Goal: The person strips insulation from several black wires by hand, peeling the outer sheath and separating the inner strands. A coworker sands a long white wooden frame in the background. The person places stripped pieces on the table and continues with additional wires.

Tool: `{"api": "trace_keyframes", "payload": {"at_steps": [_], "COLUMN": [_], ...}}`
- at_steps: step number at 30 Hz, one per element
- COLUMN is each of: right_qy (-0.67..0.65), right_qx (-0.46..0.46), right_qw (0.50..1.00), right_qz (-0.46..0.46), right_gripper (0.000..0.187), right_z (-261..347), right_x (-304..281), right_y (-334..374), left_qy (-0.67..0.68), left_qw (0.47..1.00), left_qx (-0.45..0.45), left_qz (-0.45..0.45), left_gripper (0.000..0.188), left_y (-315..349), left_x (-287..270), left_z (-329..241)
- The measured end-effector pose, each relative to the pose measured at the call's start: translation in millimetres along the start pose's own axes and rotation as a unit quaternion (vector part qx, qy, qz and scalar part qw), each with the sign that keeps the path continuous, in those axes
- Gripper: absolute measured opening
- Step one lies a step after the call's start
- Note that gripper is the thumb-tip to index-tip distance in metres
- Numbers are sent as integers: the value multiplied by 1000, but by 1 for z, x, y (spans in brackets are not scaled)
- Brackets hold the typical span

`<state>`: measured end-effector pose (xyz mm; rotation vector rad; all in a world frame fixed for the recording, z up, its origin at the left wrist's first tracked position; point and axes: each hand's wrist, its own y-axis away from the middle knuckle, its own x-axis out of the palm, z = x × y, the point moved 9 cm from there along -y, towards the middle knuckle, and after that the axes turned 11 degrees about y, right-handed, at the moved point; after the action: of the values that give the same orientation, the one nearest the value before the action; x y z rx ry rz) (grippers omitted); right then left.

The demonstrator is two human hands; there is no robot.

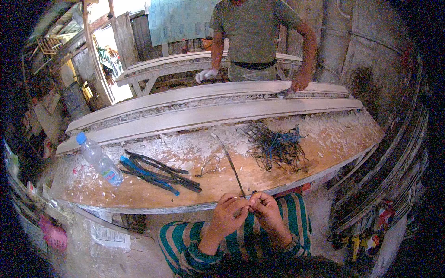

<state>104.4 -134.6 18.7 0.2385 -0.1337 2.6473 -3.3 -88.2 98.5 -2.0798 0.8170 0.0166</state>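
Just beyond the table's near edge, my left hand (227, 217) and my right hand (267, 213) meet with their fingertips pinched together. Between them is the near end of a long, thin dark strip (232, 164), which runs away from me across the tabletop. My fingers cover that end, so its exact shape is hidden. A small dark bit shows by my right fingertips. To the left lies a bundle of black and blue strips (160, 173), with a small thin loop (209, 167) beside it. A tangled heap of black and blue strands (276, 146) rests on the right.
A clear plastic bottle with a blue cap (99, 160) lies at the left of the wooden table (204, 194). White flakes litter the tabletop. Long pale boards (208, 111) stretch across behind it. Opposite, a co-worker (252, 39) wears a white glove and holds a tool against a board.
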Motion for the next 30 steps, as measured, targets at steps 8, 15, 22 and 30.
{"api": "trace_keyframes", "payload": {"at_steps": [8, 15, 22, 30], "right_qy": [22, 276, 325, 388], "right_qx": [-5, -147, -170, -205], "right_qw": [998, 945, 927, 895], "right_qz": [-55, -96, -80, -78], "right_gripper": [8, 15, 15, 16], "right_z": [4, 41, 53, 60], "right_x": [-8, -3, 4, 6], "right_y": [1, 13, 15, 16], "left_qy": [63, 149, 199, 67], "left_qw": [991, 970, 953, 985], "left_qx": [-112, -178, -214, -147], "left_qz": [-24, -77, -81, -67], "left_gripper": [16, 13, 7, 9], "left_y": [6, 11, 14, 10], "left_x": [-1, -5, -5, -8], "left_z": [13, 26, 36, 26]}}
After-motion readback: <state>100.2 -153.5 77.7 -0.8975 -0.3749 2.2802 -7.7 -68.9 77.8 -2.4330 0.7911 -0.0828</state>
